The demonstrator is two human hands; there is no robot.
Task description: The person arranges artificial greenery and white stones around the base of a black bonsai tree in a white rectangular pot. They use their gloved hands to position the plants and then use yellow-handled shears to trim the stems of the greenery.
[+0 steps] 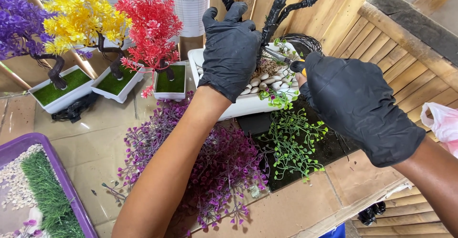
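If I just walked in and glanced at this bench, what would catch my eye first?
Probably the two black-gloved hands at centre: the left hand grips a bare black tree trunk standing in a white pot of pale pebbles, while the right hand works a yellow-handled tool at its base. Next, the row of small artificial trees at the upper left: purple, yellow and red.

Bright, even daylight fills the scene; colours look vivid, shadows soft. A faint sheen lies on the bench (pixel 95 147). Focus is sharp, edges slightly bowed.
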